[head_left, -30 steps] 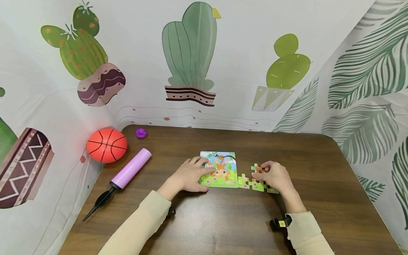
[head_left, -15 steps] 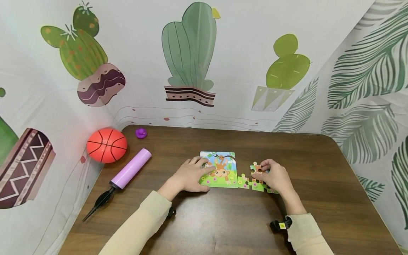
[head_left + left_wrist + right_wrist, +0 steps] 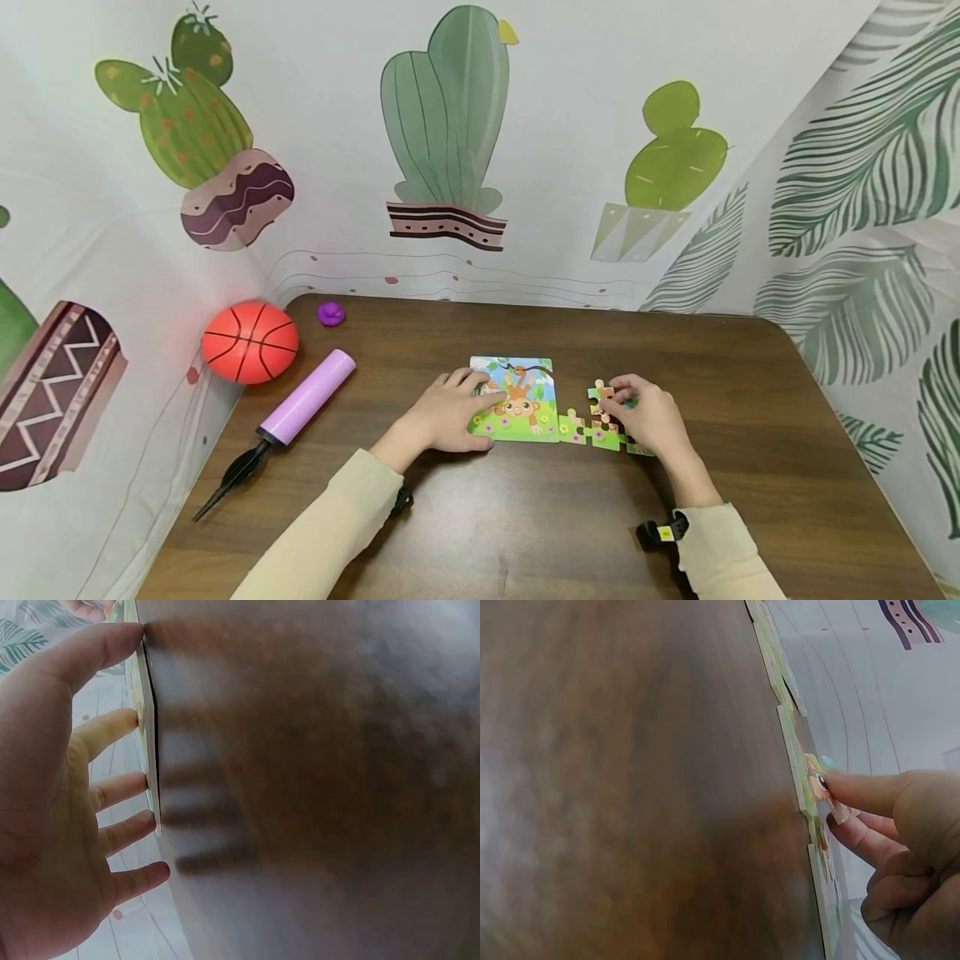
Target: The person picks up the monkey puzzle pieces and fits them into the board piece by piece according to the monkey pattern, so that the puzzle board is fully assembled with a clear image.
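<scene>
My left hand (image 3: 450, 414) rests with spread fingers on the left part of a square monkey picture board (image 3: 517, 421). In the left wrist view its fingertips touch the board's edge and face, the little finger beside it. To the right, my right hand (image 3: 654, 417) pinches a jigsaw piece (image 3: 819, 782) between thumb and fingers; an eye is printed on it. A bottom row of jigsaw pieces (image 3: 606, 439) with green grass and flowers runs from the board's lower right corner, partly under the right hand. Brown monkey pieces (image 3: 597, 393) show at the fingertips.
An orange-red toy basketball (image 3: 250, 342) sits at the table's left edge. Near it are a small purple toy (image 3: 331, 314) and a lilac hand pump (image 3: 309, 397) with a black nozzle. A printed cloth (image 3: 555, 167) hangs behind the brown table (image 3: 487, 525).
My right hand's fingers have shifted slightly, and the monkey pieces at its fingertips have moved a little up and left. A bit of blue now shows between the fingers. The left hand stays still.
</scene>
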